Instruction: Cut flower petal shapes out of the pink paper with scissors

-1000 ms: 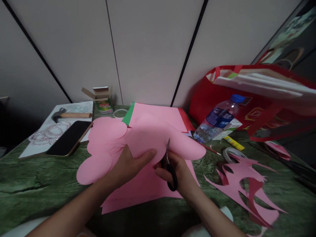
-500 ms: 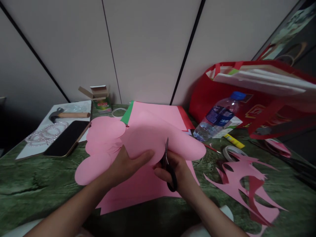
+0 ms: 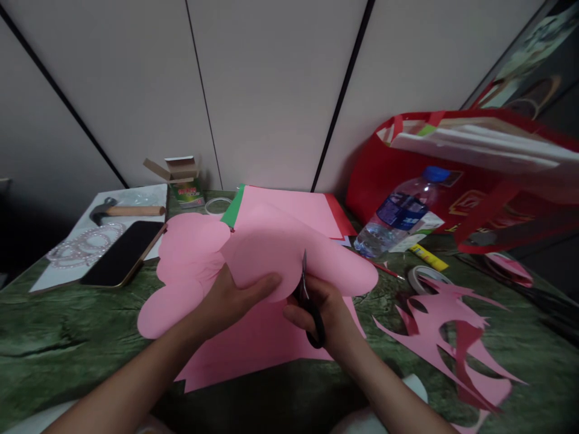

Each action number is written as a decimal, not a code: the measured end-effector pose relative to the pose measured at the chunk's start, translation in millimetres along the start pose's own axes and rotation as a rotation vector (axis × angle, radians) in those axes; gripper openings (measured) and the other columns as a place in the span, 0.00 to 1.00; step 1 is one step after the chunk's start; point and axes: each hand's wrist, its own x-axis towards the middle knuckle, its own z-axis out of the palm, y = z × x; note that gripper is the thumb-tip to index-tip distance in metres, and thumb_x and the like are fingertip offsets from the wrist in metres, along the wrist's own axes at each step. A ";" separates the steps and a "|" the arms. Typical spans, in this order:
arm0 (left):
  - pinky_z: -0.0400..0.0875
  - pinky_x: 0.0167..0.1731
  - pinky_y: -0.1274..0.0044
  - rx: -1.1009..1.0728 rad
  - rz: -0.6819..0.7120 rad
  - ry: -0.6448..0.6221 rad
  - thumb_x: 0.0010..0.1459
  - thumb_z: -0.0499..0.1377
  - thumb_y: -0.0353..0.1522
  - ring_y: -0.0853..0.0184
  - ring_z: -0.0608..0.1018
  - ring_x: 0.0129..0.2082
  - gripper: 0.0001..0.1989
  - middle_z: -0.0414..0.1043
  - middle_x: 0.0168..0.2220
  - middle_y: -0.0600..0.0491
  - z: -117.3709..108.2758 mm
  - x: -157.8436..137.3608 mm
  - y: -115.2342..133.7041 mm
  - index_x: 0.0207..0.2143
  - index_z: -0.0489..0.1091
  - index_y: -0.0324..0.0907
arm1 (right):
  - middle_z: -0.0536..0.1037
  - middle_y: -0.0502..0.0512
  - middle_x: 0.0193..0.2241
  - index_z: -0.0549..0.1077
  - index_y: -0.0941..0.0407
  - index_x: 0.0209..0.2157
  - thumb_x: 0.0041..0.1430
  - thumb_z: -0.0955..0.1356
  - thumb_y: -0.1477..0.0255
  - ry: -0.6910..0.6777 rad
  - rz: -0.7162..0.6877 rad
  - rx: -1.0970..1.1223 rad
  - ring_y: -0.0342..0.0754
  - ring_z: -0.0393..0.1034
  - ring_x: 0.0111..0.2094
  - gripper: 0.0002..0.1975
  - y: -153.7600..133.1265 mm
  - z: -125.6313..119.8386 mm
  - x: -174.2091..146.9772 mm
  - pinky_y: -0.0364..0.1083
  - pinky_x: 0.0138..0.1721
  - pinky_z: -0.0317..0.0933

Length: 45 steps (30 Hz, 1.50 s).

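My left hand (image 3: 237, 298) is closed on a sheet of pink paper (image 3: 266, 256), its thumb lying on top and the other fingers hidden beneath. In my right hand (image 3: 328, 307) is a pair of scissors (image 3: 314, 316) with black handles. The scissor blades point away from me and meet the pink paper, between a rounded part on the left and a long lobe on the right. Left of my left hand lie several rounded pink paper cutouts (image 3: 190, 238), overlapping. More pink sheets (image 3: 253, 349) lie under my hands.
Pink paper scraps (image 3: 465, 343), a tape roll (image 3: 420, 280) and a yellow tube (image 3: 429, 258) lie on the right. Behind them are a water bottle (image 3: 400, 211) and a red bag (image 3: 402, 154). At left are a phone (image 3: 126, 253), a hammer (image 3: 131, 210) and an opened small box (image 3: 187, 190).
The scissor blades have shifted very slightly at the cut in the paper. Both hands stay almost in place, and the objects around them have not moved.
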 end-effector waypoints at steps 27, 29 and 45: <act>0.72 0.32 0.78 -0.081 0.019 -0.060 0.49 0.62 0.36 0.64 0.75 0.39 0.14 0.74 0.38 0.54 -5.5 4.3 -0.3 0.40 0.67 0.44 | 0.61 0.44 0.14 0.65 0.57 0.20 0.39 0.72 0.63 0.072 0.057 -0.046 0.39 0.52 0.17 0.15 -5.3 4.3 0.3 0.40 0.18 0.49; 0.71 0.32 0.79 -0.096 0.014 -0.059 0.49 0.62 0.35 0.65 0.75 0.39 0.15 0.74 0.38 0.54 -6.2 4.3 -0.4 0.40 0.67 0.44 | 0.62 0.44 0.14 0.66 0.58 0.20 0.39 0.72 0.63 0.067 0.081 -0.053 0.39 0.53 0.17 0.15 -5.5 4.5 0.2 0.40 0.18 0.50; 0.71 0.33 0.77 -0.038 0.020 -0.136 0.50 0.61 0.35 0.64 0.75 0.38 0.12 0.75 0.36 0.54 -11.1 4.4 5.3 0.38 0.68 0.44 | 0.63 0.45 0.18 0.64 0.57 0.22 0.38 0.72 0.71 -0.014 0.090 -0.036 0.39 0.53 0.20 0.12 -3.5 2.3 -0.1 0.41 0.20 0.49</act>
